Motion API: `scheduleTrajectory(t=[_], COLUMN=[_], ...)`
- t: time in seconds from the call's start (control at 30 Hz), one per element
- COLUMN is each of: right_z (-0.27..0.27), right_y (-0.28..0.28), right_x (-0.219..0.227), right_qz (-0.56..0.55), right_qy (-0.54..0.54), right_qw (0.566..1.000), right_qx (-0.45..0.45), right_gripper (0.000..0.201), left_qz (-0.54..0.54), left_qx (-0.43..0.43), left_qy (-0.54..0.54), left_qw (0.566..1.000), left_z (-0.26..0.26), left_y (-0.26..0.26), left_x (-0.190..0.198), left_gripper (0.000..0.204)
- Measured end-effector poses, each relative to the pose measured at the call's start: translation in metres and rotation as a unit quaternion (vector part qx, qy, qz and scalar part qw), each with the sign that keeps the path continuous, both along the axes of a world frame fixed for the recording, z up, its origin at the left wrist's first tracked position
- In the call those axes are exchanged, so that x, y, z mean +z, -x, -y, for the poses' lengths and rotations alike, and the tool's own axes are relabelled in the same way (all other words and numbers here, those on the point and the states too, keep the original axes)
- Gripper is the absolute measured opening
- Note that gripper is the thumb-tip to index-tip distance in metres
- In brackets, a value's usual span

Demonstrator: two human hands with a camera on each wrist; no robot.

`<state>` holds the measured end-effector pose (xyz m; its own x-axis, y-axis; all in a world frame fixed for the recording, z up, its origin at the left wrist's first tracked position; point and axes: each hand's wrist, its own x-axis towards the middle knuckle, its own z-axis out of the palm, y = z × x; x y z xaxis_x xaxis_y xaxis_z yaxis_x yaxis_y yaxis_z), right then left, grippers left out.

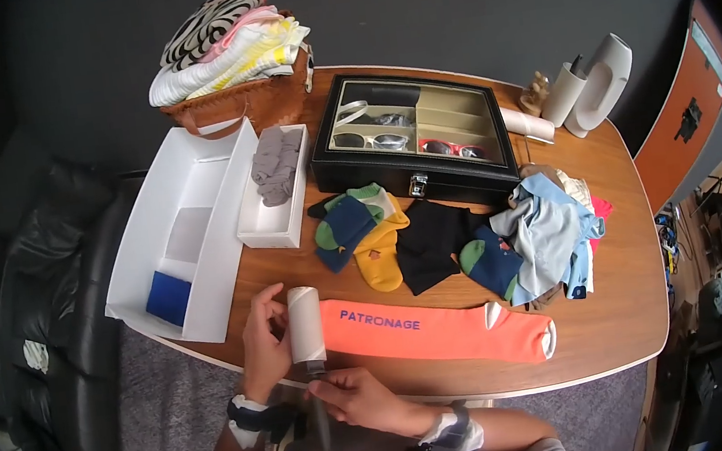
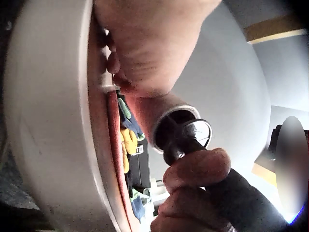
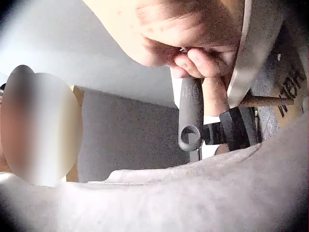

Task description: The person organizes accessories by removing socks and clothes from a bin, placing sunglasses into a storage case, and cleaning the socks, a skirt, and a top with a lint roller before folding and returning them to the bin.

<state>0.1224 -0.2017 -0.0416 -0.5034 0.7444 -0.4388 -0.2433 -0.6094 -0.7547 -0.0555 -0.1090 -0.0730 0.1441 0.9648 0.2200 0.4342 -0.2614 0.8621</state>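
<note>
Upright in my left hand (image 1: 264,339) is a whitish cardboard-like lint roll (image 1: 306,325), with the fingers along its far left side. The grey handle (image 3: 191,99) of a lint roller is gripped in my right hand (image 1: 365,396), just below the roll. In the left wrist view, the handle's rounded dark end (image 2: 181,137) sits at the roll's open end, partly inside it. A coral long sock (image 1: 444,330) marked PATRONAGE lies flat on the table, right beside the roll.
Navy-green socks (image 1: 347,222), a yellow sock (image 1: 381,259), black cloth (image 1: 429,240) and light-blue clothing (image 1: 548,222) lie behind the coral sock. A glasses case (image 1: 364,172), white boxes (image 1: 137,251) and a brown bag (image 1: 227,107) of folded fabrics stand farther back.
</note>
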Motion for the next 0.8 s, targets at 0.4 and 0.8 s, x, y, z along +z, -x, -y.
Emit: scheduleTrajectory(t=[0.4,0.8], right_z=[0.008,0.052], right_y=[-0.026,-0.113], right_x=[0.002,0.022], right_qz=[0.006,0.043], right_qy=[0.169,0.188], right_qw=[0.985,0.968], right_qx=[-0.040,-0.164], right_gripper=[0.031,0.028], left_qz=[-0.123,-0.112], left_qx=[-0.047,-0.037], left_qy=[-0.080,-0.090], left_qw=[0.988,0.989], left_z=[-0.001,-0.002], left_y=[-0.005,-0.007], left_x=[0.016,0.013], left_gripper=[0.040,0.027])
